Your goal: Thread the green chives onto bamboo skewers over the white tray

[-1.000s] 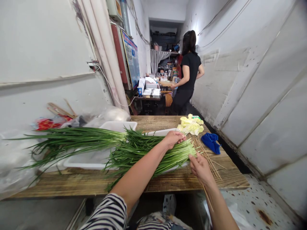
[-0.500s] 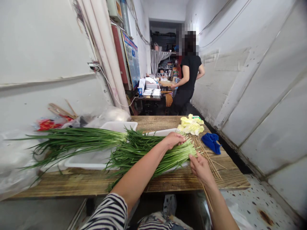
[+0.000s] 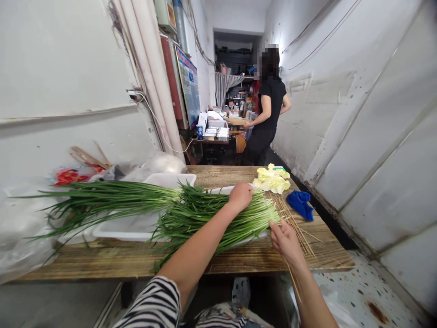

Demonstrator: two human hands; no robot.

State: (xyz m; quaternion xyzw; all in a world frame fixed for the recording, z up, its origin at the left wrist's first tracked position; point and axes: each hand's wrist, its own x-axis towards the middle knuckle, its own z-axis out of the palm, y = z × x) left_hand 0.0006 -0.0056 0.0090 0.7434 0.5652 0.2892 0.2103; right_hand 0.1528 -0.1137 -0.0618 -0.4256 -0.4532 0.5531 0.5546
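Note:
A thick spread of garlic chives [image 3: 218, 218] lies across a white tray, its pale cut ends toward the right. My left hand [image 3: 241, 197] reaches over the bundle and is closed on chives at its far edge; the fingertips are partly hidden. At the stem ends, my right hand [image 3: 286, 238] is closed, thumb and forefinger touching the nearest stalks. Thin bamboo skewers [image 3: 294, 283] stick out below that palm, held in the other fingers. More loose skewers [image 3: 300, 230] lie on the table just beyond the right hand.
Another bunch of chives [image 3: 112, 198] rests over a white tray [image 3: 126, 235] on the left. Yellow cabbage leaves [image 3: 272, 179] and a blue cloth [image 3: 300, 204] lie at the right of the wooden table [image 3: 112, 262]. Plastic bags [image 3: 25, 228] crowd the left end. A person in black [image 3: 268, 114] stands beyond.
My left hand has moved left and slightly back from the stem ends along the far side of the chives. My right hand has stayed nearly in place.

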